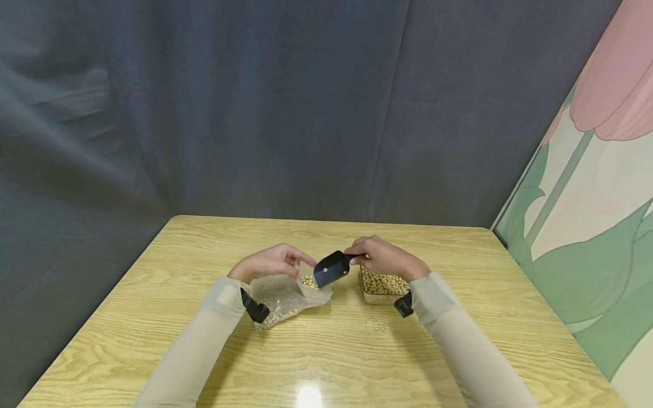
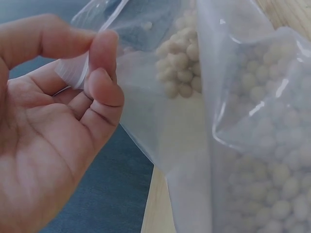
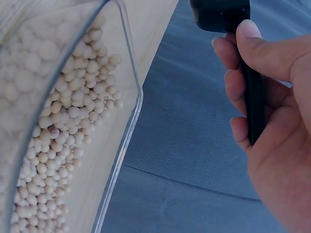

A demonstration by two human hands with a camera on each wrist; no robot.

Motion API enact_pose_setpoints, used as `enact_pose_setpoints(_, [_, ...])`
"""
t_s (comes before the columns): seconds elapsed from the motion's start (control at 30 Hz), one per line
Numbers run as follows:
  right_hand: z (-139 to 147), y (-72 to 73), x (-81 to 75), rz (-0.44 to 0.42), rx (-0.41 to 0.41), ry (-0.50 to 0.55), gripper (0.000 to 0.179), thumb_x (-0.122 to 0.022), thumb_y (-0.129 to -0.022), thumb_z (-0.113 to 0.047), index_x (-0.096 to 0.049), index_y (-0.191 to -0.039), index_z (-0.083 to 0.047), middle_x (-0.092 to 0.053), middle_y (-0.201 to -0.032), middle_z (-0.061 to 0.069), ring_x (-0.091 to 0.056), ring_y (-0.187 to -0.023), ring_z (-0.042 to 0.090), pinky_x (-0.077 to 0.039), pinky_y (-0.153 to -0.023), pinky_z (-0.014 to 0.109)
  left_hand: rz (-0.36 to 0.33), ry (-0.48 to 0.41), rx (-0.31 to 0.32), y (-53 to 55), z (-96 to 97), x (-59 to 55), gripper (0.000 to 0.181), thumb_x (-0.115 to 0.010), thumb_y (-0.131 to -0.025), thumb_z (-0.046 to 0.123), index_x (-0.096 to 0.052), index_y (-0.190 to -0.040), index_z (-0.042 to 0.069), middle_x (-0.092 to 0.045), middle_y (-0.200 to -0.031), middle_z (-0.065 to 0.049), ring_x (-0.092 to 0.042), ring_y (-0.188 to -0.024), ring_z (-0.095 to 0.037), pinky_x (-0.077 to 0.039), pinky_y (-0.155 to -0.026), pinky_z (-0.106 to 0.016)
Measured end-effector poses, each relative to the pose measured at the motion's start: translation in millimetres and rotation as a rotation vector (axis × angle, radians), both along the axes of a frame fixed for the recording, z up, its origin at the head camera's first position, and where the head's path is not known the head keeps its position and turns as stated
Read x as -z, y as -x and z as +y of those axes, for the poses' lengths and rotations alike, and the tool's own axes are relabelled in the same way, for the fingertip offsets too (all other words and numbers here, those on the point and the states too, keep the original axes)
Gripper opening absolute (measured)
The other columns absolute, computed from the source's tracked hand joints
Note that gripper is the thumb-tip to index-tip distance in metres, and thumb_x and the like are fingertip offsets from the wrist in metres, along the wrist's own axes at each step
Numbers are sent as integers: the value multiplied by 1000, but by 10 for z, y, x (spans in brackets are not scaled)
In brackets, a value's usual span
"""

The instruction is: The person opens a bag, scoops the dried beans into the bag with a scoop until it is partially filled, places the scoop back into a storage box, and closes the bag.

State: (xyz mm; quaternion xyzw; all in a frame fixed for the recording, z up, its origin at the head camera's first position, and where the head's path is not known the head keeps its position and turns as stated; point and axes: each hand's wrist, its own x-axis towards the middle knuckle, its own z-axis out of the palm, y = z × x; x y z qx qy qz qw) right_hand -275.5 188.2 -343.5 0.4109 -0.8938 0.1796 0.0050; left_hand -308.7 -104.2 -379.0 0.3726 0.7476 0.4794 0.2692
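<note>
My left hand (image 1: 272,262) pinches the upper edge of a clear plastic bag (image 2: 146,114) partly filled with round, pale soybeans (image 2: 180,60). In the head view the bag lies on the table with its mouth spread toward the right. By its handle, my right hand (image 1: 380,256) grips a black scoop (image 1: 331,268), its blade tilted at the bag's mouth with a couple of beans on it. Below the right hand stands a clear box (image 3: 127,131) holding many more soybeans (image 3: 73,114). The right wrist view catches only the scoop's handle and the blade's base.
Both hands work over a light wood-grain table (image 1: 306,362). A dark curtain (image 1: 275,113) hangs behind its far edge, and a wall painted with flowers (image 1: 586,226) rises on the right. A black wrist camera (image 1: 255,309) is strapped over the left sleeve.
</note>
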Motion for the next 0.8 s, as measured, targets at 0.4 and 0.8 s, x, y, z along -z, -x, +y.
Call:
enact_pose_setpoints(0.4, [5, -24, -58, 22, -1, -10, 26, -60, -92, -3, -69, -116, 0, -69, -100, 10, -64, -87, 18, -52, -74, 30, -17, 37, -10, 0, -6, -112, 45, -54, -83, -7, -59, -128, -4, -53, -61, -1, -43, -54, -11, -43, -67, -37])
enact_pose_setpoints(0.8, [114, -70, -108, -28, 65, 36, 31, -59, -94, -8, -65, -123, 0, -68, -111, 12, -64, -96, 21, -52, -79, 34, -10, 5, -3, 21, -70, -181, 43, -55, -84, -4, -58, -126, -7, -47, -59, 5, -35, -53, -11, -41, -65, -31])
